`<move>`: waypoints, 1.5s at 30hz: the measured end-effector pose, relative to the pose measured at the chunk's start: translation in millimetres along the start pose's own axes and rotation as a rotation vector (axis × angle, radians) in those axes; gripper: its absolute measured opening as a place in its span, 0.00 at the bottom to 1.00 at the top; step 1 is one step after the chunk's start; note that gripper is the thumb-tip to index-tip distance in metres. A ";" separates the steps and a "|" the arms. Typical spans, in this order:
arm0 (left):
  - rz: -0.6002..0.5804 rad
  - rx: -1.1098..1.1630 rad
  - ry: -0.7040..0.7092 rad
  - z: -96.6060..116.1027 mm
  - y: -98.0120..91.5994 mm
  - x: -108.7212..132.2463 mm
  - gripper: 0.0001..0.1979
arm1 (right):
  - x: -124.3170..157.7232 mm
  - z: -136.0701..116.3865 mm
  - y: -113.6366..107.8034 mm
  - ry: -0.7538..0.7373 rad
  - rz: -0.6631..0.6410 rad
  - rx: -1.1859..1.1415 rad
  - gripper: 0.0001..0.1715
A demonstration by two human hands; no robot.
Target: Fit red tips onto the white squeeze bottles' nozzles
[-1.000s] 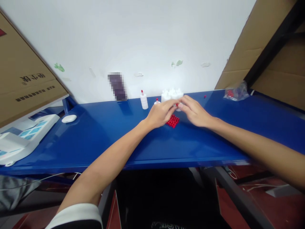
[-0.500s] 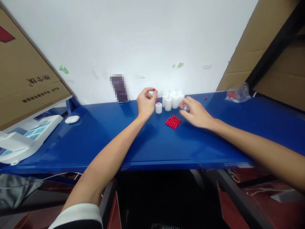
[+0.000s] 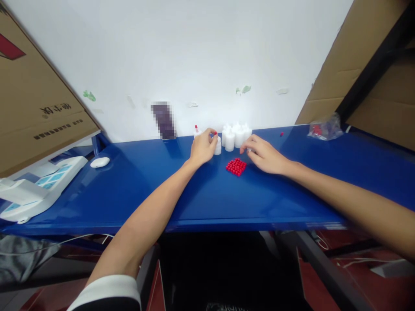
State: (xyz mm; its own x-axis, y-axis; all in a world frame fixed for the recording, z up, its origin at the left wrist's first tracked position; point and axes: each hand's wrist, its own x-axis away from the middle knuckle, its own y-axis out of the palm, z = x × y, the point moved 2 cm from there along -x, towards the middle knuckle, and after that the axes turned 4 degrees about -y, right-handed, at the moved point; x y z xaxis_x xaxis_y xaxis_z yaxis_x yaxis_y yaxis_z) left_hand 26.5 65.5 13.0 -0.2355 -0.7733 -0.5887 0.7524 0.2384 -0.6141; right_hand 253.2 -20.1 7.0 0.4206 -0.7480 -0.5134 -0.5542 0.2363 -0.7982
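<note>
My left hand [image 3: 203,147] is closed in a pinch, thumb and forefinger at the small red cap [image 3: 215,133] on top of a white bottle [image 3: 218,147]. Behind that hand stands another white bottle [image 3: 196,133] with a red tip, its lower part hidden. Several white bottles with pointed tops [image 3: 230,141] are grouped upright between my hands. My right hand [image 3: 261,154] is curled beside this group, with something small and pale, too unclear to name, at its fingertips. A flat patch of small red caps [image 3: 236,167] lies on the table in front.
On the blue table [image 3: 207,198], a clear bag [image 3: 326,128] with red pieces lies at right, near a single red piece [image 3: 282,134]. A white oval case [image 3: 100,162] and a white device [image 3: 48,185] are at left. A phone-like dark object [image 3: 164,120] leans against the wall.
My left hand has come down from its raised pinch to the red tip of the near bottle. The red-tipped bottle behind it now shows. My right hand has shifted slightly, its forefinger extending left.
</note>
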 end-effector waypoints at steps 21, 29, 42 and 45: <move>-0.359 -0.257 0.530 34.4 4.0 22.1 0.18 | -1.3 19.2 4.1 -0.054 -0.188 -0.008 0.21; -0.426 -0.278 0.518 32.1 4.8 20.8 0.19 | -3.7 18.6 6.7 -0.047 -0.245 0.008 0.22; -0.205 -0.237 0.563 38.4 2.4 24.2 0.17 | -11.1 2.3 -2.7 0.255 0.096 -0.426 0.18; -0.104 -0.219 0.604 42.1 2.4 24.6 0.14 | -11.5 -8.0 -0.1 0.398 0.134 -0.748 0.16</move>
State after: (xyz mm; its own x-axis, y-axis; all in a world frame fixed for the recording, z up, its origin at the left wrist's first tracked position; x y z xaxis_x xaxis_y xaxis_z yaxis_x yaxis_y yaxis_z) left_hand 48.4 22.3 19.2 -0.6528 -0.3470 -0.6733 0.5793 0.3440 -0.7390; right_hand 242.7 -16.5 15.5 0.1121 -0.9381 -0.3278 -0.9680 -0.0285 -0.2494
